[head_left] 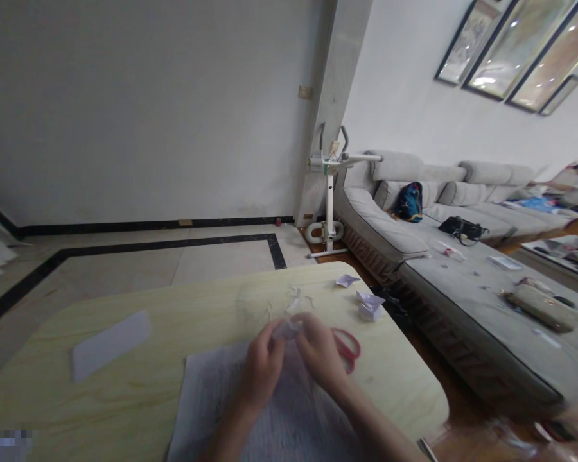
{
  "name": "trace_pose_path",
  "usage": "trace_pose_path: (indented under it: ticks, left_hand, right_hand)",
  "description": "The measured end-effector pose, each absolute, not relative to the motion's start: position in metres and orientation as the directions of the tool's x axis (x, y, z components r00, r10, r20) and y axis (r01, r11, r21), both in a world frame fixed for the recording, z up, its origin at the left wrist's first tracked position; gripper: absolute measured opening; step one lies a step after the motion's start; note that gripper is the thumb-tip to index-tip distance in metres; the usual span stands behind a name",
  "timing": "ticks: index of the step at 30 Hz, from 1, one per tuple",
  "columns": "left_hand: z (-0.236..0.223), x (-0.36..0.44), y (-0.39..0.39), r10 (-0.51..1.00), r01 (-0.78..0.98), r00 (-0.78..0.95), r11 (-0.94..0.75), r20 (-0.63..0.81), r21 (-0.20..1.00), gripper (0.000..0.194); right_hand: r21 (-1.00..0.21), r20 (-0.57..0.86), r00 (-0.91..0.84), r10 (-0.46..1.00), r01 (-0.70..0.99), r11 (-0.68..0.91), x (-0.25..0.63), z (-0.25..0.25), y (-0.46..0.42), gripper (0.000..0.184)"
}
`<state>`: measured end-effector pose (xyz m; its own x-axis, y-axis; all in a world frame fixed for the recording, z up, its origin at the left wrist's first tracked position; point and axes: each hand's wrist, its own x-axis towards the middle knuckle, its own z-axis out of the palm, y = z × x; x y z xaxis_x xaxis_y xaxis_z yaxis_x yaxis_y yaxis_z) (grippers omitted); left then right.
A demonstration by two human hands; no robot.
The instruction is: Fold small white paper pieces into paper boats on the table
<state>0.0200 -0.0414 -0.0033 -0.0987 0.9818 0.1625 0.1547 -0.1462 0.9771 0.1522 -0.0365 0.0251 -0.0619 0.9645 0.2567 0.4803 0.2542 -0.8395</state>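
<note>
Both my hands meet over the table, pinching one small piece of folded white paper [289,329] between them. My left hand [262,359] grips its left side, and my right hand [320,350] closes on its right side; the fingertips are blurred. Beneath my forearms lies a large printed sheet [212,391]. Red-handled scissors [350,350] rest beside my right hand, their blades hidden by it. Thin white paper scraps [293,300] are scattered just beyond my fingers. Folded paper shapes [370,306] sit at the table's far right, with another small one [347,280] behind them.
A blank folded paper strip [110,343] lies on the left of the pale wood-patterned table [173,314]. Past the right edge stands a grey sofa [481,308] with bags on it. White exercise equipment [330,199] stands by the wall. Another person [575,186] sits far right.
</note>
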Motion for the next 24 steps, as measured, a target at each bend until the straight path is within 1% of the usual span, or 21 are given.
trace_pose_path:
  ticks: [4,9,13,19,24]
  left_hand:
    - [-0.005,0.015,-0.037,0.981,0.130,-0.121,-0.135,0.151,0.982,0.031]
    - [-0.002,0.008,-0.035,0.980,0.143,-0.161,-0.093,0.116,0.985,0.032]
    - [-0.001,0.007,-0.034,0.977,0.174,-0.177,-0.090,0.121,0.981,0.031]
    - [-0.002,0.009,-0.034,0.978,0.227,-0.158,-0.098,0.136,0.969,0.033]
    - [-0.004,0.008,-0.033,0.981,0.240,-0.144,-0.094,0.131,0.966,0.034]
  right_hand:
    - [-0.843,0.240,-0.110,0.965,0.469,0.263,0.146,0.030,-0.025,0.029]
    - [-0.803,0.261,-0.158,0.952,0.513,0.305,0.139,0.033,-0.012,0.039]
    - [-0.785,0.262,-0.198,0.945,0.526,0.328,0.139,0.030,-0.009,0.032]
    - [-0.831,0.261,-0.163,0.951,0.464,0.307,0.140,0.023,-0.013,0.030]
    - [-0.870,0.225,-0.156,0.962,0.412,0.270,0.141,0.024,-0.014,0.029]
